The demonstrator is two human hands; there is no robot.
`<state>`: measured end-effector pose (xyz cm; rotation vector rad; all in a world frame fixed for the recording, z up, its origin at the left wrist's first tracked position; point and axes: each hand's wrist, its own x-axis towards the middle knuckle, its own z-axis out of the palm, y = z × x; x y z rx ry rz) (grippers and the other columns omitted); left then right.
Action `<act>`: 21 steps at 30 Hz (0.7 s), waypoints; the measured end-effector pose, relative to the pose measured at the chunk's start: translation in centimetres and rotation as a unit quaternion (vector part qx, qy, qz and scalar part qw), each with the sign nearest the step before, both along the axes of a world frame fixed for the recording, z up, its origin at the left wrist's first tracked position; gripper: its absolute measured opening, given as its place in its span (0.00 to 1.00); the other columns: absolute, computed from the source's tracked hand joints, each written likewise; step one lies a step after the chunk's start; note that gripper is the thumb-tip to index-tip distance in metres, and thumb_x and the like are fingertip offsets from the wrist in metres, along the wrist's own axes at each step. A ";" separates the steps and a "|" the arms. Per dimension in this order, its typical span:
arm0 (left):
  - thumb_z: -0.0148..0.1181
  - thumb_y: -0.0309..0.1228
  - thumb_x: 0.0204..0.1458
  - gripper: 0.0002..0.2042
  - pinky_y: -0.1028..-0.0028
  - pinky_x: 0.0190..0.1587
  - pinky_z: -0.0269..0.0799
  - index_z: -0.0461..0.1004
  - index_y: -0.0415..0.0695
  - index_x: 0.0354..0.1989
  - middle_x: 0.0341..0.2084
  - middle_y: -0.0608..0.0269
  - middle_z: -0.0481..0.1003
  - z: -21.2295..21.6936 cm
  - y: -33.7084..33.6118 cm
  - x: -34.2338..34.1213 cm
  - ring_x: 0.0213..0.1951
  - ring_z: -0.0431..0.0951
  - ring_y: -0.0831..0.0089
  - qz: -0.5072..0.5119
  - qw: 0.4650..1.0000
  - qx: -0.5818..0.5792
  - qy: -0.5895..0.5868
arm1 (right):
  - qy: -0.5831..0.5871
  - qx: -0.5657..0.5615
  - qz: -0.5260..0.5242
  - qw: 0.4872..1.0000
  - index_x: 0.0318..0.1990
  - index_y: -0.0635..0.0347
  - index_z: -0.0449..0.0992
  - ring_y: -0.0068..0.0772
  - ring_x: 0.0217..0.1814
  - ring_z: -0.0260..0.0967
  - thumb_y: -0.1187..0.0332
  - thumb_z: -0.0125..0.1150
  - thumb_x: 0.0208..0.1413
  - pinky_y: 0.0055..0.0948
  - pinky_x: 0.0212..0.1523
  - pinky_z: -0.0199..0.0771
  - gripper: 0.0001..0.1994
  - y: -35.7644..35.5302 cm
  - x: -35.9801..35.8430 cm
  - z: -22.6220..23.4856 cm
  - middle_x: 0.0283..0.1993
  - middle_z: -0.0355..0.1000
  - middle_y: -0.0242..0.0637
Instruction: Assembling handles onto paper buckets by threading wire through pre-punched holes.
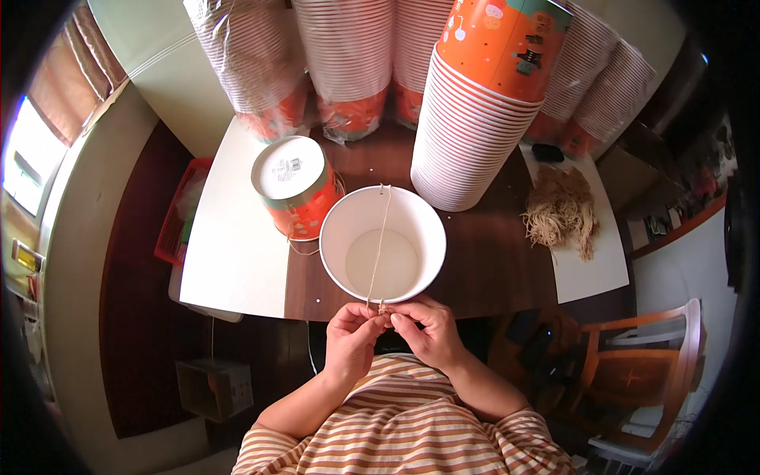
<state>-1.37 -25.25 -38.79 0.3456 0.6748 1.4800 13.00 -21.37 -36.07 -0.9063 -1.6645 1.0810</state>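
Note:
A white-lined paper bucket [427, 245] stands upright at the table's front edge, its mouth toward me. One beige string [381, 237] runs from a hole in its far rim across the mouth to the near rim. There my left hand [348, 339] and my right hand [430, 332] meet, thumbs and fingertips pinching the string's end in a small bunch. Whether it is knotted is too small to tell. Behind and left, an orange paper bucket [305, 207] rests upside down, with string hanging at its side.
A tall stack of nested buckets [467, 134] stands behind, right of centre. Several plastic-wrapped stacks [346, 55] line the back. On the table's right lies a pile of loose beige strings [560, 207]. A wooden chair [637, 368] is at lower right, a red crate [176, 214] at left.

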 end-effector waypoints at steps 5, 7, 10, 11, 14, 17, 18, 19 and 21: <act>0.59 0.16 0.50 0.06 0.76 0.38 0.73 0.70 0.38 0.33 0.30 0.59 0.76 -0.2 -0.4 0.0 0.33 0.77 0.72 0.017 1.000 0.003 0.015 | 0.036 -0.106 0.003 0.994 0.39 0.67 0.78 0.26 0.37 0.75 0.75 0.58 0.55 0.23 0.39 0.76 0.07 -0.5 -0.9 0.2 0.36 0.76 0.38; 0.59 0.16 0.50 0.06 0.76 0.39 0.74 0.70 0.38 0.33 0.31 0.59 0.76 -0.1 -0.4 0.1 0.33 0.77 0.72 0.020 0.999 0.021 0.026 | 0.170 -0.238 0.001 0.956 0.38 0.67 0.79 0.24 0.36 0.74 0.74 0.58 0.54 0.24 0.39 0.75 0.07 -0.6 -1.2 -1.3 0.35 0.76 0.36; 0.58 0.16 0.51 0.05 0.75 0.40 0.75 0.70 0.37 0.34 0.31 0.58 0.77 -0.2 -0.3 0.2 0.34 0.77 0.72 0.067 0.994 0.046 0.068 | 0.309 -0.346 0.044 0.885 0.38 0.64 0.79 0.21 0.36 0.72 0.71 0.58 0.54 0.22 0.39 0.71 0.07 -0.4 -1.4 -1.6 0.35 0.76 0.34; 0.58 0.16 0.51 0.05 0.75 0.40 0.75 0.70 0.37 0.34 0.31 0.58 0.77 -0.3 -0.3 0.2 0.34 0.77 0.72 0.068 0.994 0.045 0.068 | 0.308 -0.347 0.045 0.885 0.38 0.64 0.79 0.21 0.36 0.72 0.71 0.58 0.54 0.22 0.39 0.71 0.07 -0.5 -1.4 -1.6 0.35 0.76 0.34; 0.55 0.14 0.51 0.05 0.75 0.42 0.75 0.70 0.35 0.35 0.32 0.58 0.75 -1.0 -0.3 0.0 0.35 0.77 0.73 0.092 0.973 0.102 0.185 | 0.305 -0.415 0.025 0.857 0.38 0.60 0.79 0.16 0.33 0.67 0.69 0.58 0.55 0.18 0.35 0.65 0.07 -0.7 -1.5 -1.8 0.34 0.76 0.30; 0.55 0.12 0.50 0.07 0.77 0.42 0.74 0.71 0.34 0.36 0.35 0.58 0.72 -1.6 -0.4 0.0 0.37 0.76 0.74 0.117 0.927 0.165 0.317 | 0.291 -0.383 0.017 0.876 0.39 0.58 0.79 0.11 0.29 0.60 0.69 0.58 0.56 0.17 0.30 0.59 0.07 -0.9 -1.7 -2.3 0.35 0.76 0.26; 0.55 0.12 0.49 0.08 0.78 0.41 0.74 0.72 0.33 0.36 0.36 0.58 0.70 -1.5 -0.4 0.0 0.38 0.76 0.74 0.121 0.915 0.169 0.345 | 0.292 -0.384 0.016 0.876 0.39 0.58 0.79 0.11 0.29 0.60 0.69 0.58 0.56 0.17 0.30 0.59 0.07 -0.9 -1.7 -2.3 0.35 0.76 0.26; 0.55 0.11 0.48 0.08 0.79 0.41 0.74 0.72 0.33 0.37 0.37 0.59 0.69 -1.3 -0.5 0.1 0.38 0.75 0.75 0.125 0.903 0.174 0.372 | 0.297 -0.388 0.018 0.872 0.39 0.59 0.79 0.12 0.31 0.62 0.69 0.59 0.56 0.17 0.32 0.61 0.07 -1.0 -1.6 -2.3 0.35 0.76 0.27; 0.56 0.11 0.48 0.09 0.79 0.40 0.74 0.72 0.33 0.37 0.37 0.59 0.69 -1.0 -0.6 0.2 0.38 0.75 0.75 0.125 0.905 0.173 0.368 | 0.303 -0.393 0.021 0.868 0.40 0.59 0.79 0.12 0.33 0.64 0.70 0.60 0.55 0.17 0.35 0.63 0.07 -1.1 -1.6 -2.3 0.36 0.76 0.27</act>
